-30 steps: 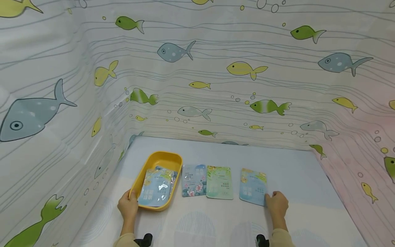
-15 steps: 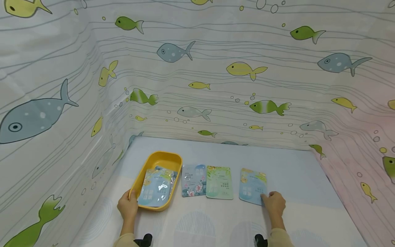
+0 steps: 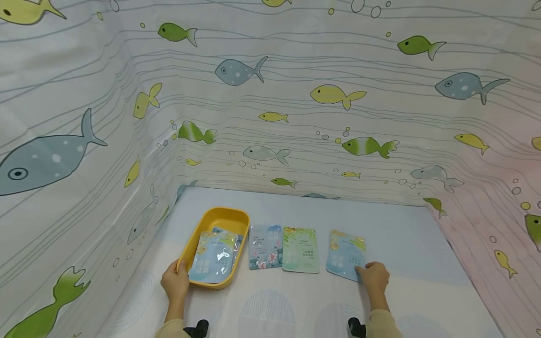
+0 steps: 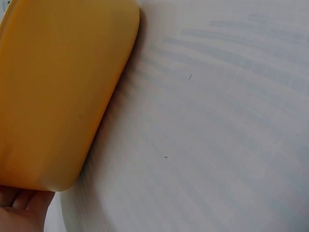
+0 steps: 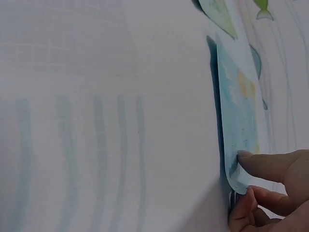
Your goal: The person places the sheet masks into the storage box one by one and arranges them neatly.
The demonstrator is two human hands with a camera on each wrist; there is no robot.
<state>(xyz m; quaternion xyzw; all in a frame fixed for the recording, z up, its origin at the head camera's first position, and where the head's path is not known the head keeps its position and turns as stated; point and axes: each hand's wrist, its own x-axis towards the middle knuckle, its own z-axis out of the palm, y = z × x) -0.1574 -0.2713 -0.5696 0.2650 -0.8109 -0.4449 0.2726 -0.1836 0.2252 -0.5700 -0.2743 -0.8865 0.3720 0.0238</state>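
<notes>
My left hand [image 3: 175,281] grips the near left rim of a yellow plastic tray [image 3: 220,213]; its outer wall fills the left part of the left wrist view, with the fingers at its end. Inside the tray lie glossy blue sachets [image 3: 213,258], one overlapping another. My right hand [image 3: 374,280] pinches the near right corner of a flat blue sachet [image 3: 345,253] with yellow flowers along its top. In the right wrist view the thumb [image 5: 263,164] lies on top of the sachet's bent corner, with the curled fingers below.
Between tray and blue sachet, a blue-grey floral sachet [image 3: 265,247] and a green sachet [image 3: 301,249] lie side by side on the pale patterned table cover [image 3: 393,225]. A fish-print curtain [image 3: 291,136] rises behind the table and along both sides.
My right hand has moved slightly left, its thumb further onto the corner of the blue sachet, which has shifted a little left. The left hand and the tray stay put.
</notes>
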